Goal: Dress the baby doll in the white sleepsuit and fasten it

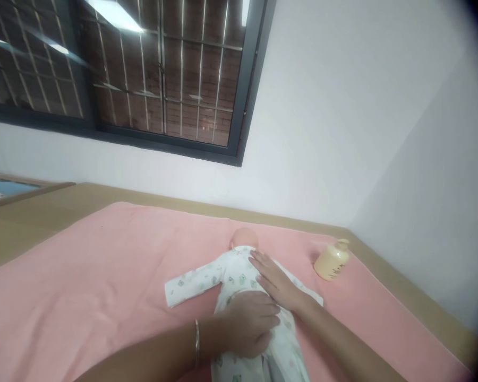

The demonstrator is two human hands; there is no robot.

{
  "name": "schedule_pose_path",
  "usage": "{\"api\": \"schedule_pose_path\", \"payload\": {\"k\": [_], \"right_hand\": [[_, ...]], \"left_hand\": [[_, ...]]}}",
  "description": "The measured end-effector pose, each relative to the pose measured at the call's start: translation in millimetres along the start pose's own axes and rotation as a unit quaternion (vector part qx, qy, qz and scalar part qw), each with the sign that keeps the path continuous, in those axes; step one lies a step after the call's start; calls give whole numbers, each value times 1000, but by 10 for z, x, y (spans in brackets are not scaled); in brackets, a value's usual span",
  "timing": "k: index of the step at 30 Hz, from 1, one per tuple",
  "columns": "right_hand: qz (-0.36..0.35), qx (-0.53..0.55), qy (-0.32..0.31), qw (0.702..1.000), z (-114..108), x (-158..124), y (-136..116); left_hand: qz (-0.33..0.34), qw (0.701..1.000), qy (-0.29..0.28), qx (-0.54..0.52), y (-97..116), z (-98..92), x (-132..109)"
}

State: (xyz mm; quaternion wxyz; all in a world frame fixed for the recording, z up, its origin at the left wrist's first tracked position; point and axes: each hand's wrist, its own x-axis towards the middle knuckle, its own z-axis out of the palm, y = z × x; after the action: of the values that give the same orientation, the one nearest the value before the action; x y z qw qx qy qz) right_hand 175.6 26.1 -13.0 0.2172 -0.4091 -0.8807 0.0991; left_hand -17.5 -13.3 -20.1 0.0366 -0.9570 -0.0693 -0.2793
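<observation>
A baby doll (245, 239) in a white printed sleepsuit (231, 273) lies on its back on a pink sheet (95, 286). My right hand (276, 281) rests flat on the doll's chest, fingers stretched out toward its head. My left hand (249, 323), a thin bangle on its wrist, lies over the doll's belly with the fingers curved down onto the cloth. One empty sleeve of the suit spreads out to the left.
A pale yellow bottle (332, 260) lies tilted on the sheet to the right of the doll. The sheet covers a tan surface (32, 217) set in a corner of white walls. A barred dark window (143, 74) is above.
</observation>
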Motion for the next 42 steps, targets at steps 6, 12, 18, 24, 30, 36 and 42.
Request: {"api": "schedule_pose_path", "payload": {"k": [6, 12, 18, 24, 30, 36, 42], "right_hand": [[-52, 101, -13, 993, -42, -145, -389], [-105, 47, -114, 987, -113, 414, -549], [-43, -16, -85, 995, -77, 617, -305], [2, -1, -28, 1000, -38, 203, -151], [82, 167, 2, 983, -68, -226, -273], [92, 238, -30, 966, -326, -246, -457], [166, 122, 106, 973, -279, 22, -292]], "left_hand": [[-5, 1000, 16, -19, -15, 102, 18], [-43, 999, 0, -6, -2, 117, -40], [-15, 999, 14, -33, 23, -11, 5], [-5, 1000, -1, -24, 1, 24, -9], [-6, 1000, 4, -21, -13, -21, -7], [-74, 989, 78, -101, -4, 95, 58], [-383, 873, 274, -125, -438, -39, 358]]}}
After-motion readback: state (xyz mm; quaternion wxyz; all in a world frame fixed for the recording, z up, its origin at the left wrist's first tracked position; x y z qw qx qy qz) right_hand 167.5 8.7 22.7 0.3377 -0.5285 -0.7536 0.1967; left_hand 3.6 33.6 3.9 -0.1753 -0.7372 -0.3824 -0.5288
